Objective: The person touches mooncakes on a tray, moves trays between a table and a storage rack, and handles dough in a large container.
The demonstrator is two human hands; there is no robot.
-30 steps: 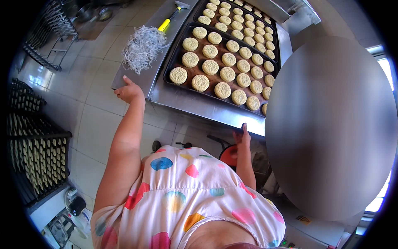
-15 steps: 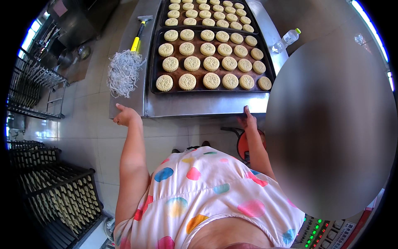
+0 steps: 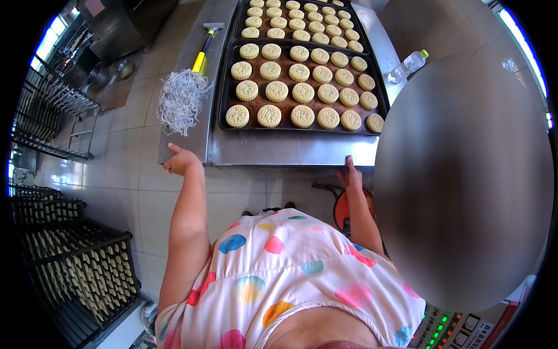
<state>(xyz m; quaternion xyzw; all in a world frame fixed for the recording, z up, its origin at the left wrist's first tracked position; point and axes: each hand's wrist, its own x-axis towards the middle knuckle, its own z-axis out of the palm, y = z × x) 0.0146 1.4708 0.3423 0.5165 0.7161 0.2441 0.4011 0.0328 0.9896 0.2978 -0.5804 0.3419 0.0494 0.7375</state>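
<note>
My left hand (image 3: 184, 161) is at the front left corner of a steel table (image 3: 279, 149), thumb up on top and fingers curled at the edge. Farther right, my right hand (image 3: 351, 176) is at the same front edge, its thumb against the rim and its other fingers below, partly hidden. Between and beyond them lies a dark baking tray (image 3: 290, 43) with rows of round, pattern-stamped pale mooncakes (image 3: 303, 116). A second tray (image 3: 237, 20) of the same cakes adjoins its far side.
A yellow-handled scraper (image 3: 199, 61) and a heap of whitish stringy shreds (image 3: 181, 104) lie at the table's left. A clear bottle (image 3: 411, 62) lies on the right. Loaded racks (image 3: 81, 250) stand left; a red stool (image 3: 342, 210) is below my right hand. A blurred oval hides the right side.
The table, trays and surroundings sit slightly farther right in the picture. Both hands keep their places at the table edge, and the cakes stay put on their trays.
</note>
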